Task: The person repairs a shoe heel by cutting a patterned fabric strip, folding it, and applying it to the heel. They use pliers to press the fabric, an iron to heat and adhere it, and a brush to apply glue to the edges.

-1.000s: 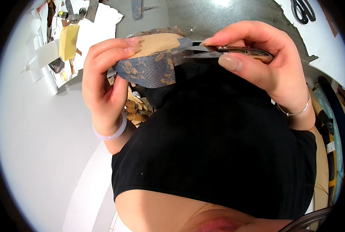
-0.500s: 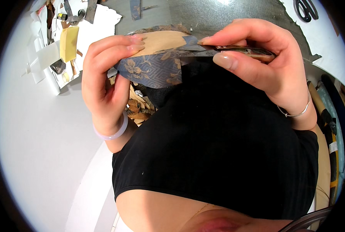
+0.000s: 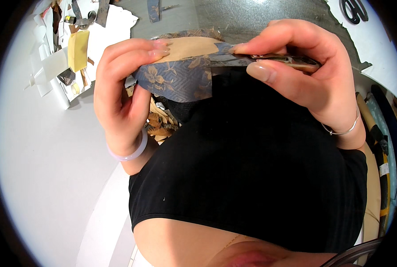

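Observation:
My left hand (image 3: 118,75) grips the left end of a curved tan piece (image 3: 189,48) partly covered in blue-grey floral fabric (image 3: 176,75). Its fingers lie over the tan face, with the thumb underneath. A flap of the fabric hangs along the near side. From the right, my right hand (image 3: 312,73) holds a knife (image 3: 287,60) with a dark, glossy handle, pinched between thumb and fingers. The flat metal blade (image 3: 232,61) lies along the fabric at the piece's right end. My index fingertip is beside that end; whether it presses on the fabric I cannot tell.
Beyond my hands is a dark grey table surface (image 3: 234,20) with a fabric strip (image 3: 154,10). A yellow block (image 3: 78,51), a white squeeze bottle (image 3: 47,69) and scraps lie at far left. Black scissor handles (image 3: 353,12) show at far right. Brown scraps (image 3: 160,122) are below my left hand.
The covered piece and the knife have shifted very slightly to the right. Both hands keep the same grips.

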The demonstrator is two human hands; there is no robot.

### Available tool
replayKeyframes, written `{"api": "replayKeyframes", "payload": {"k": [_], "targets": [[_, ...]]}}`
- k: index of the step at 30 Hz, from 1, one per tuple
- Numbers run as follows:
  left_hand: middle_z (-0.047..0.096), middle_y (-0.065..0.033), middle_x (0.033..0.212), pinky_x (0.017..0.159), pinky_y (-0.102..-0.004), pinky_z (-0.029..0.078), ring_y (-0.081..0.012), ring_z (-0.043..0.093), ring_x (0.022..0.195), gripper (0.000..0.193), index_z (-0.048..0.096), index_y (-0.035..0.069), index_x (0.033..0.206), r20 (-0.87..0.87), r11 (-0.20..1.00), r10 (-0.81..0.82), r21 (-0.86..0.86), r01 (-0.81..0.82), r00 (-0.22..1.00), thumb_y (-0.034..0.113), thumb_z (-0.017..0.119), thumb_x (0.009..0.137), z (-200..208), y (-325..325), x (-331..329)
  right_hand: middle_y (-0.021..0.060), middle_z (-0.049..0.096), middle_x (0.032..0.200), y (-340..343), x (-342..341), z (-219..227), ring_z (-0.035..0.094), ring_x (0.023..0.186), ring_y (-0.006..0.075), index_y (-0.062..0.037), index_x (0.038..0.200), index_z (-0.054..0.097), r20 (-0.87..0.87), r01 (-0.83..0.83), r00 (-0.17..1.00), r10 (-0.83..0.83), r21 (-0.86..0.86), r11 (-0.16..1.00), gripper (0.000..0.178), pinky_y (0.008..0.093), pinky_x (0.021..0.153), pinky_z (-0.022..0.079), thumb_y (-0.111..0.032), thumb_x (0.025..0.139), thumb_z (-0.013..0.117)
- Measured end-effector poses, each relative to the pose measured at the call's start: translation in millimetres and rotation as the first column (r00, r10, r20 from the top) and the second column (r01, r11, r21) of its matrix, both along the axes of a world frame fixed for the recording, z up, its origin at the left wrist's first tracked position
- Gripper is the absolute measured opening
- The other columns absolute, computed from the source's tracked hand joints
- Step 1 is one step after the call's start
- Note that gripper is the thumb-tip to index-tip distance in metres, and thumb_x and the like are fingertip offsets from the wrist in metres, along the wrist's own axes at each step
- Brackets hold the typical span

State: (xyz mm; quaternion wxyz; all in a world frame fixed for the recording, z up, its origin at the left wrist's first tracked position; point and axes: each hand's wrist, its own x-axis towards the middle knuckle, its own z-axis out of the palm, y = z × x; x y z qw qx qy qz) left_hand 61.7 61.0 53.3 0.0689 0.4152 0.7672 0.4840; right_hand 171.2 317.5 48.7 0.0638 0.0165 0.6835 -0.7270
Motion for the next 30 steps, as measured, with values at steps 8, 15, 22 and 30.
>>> {"api": "replayKeyframes", "payload": {"k": [8,15,22,30], "targets": [[0.063,-0.018,0.107,0.091,-0.036,0.052,-0.0299,0.067,0.102,0.043,0.062,-0.004,0.105,0.027,1.0,-0.006,0.006,0.005,1.0,-0.022,0.048,0.068,-0.1,1.2,0.7,0.0023,0.066,0.089,3.2,1.6,-3.1,0.057,0.076,0.0077,-0.001,0.102,0.071,-0.014,-0.016,1.0,0.015,-0.047,0.999,0.016,0.0205,0.071,0.043,0.001,0.087,0.068],[0.063,-0.0176,0.107,0.091,-0.036,0.052,-0.0293,0.067,0.102,0.039,0.062,-0.004,0.105,0.045,1.0,0.002,0.012,-0.002,0.999,-0.021,0.051,0.072,-0.3,1.2,1.6,0.0038,0.068,0.09,0.7,0.9,-2.2,0.058,0.076,0.0087,-0.0014,0.101,0.071,-0.038,0.01,0.999,-0.011,-0.021,1.0,0.015,0.021,0.07,0.044,0.002,0.087,0.068],[0.063,-0.0179,0.106,0.09,-0.0359,0.053,-0.0291,0.067,0.101,0.036,0.062,-0.004,0.105,0.03,1.0,-0.008,0.022,0.008,1.0,-0.02,0.053,0.074,-1.5,2.6,1.0,0.0044,0.068,0.09,1.1,1.9,-0.8,0.059,0.077,0.0094,-0.0018,0.1,0.071,-0.017,0.028,0.999,-0.029,-0.022,0.999,0.016,0.0216,0.071,0.044,0.002,0.085,0.067],[0.063,-0.0182,0.106,0.089,-0.0357,0.053,-0.0289,0.067,0.1,0.035,0.062,-0.004,0.105,0.031,0.999,-0.014,0.029,0.013,0.999,-0.02,0.054,0.075,-1.8,3.1,0.9,0.006,0.07,0.093,2.5,1.9,-2.8,0.061,0.08,0.0113,-0.0021,0.1,0.071,-0.019,0.028,0.999,-0.029,-0.034,0.999,0.016,0.0229,0.075,0.047,0.003,0.085,0.067]]}}
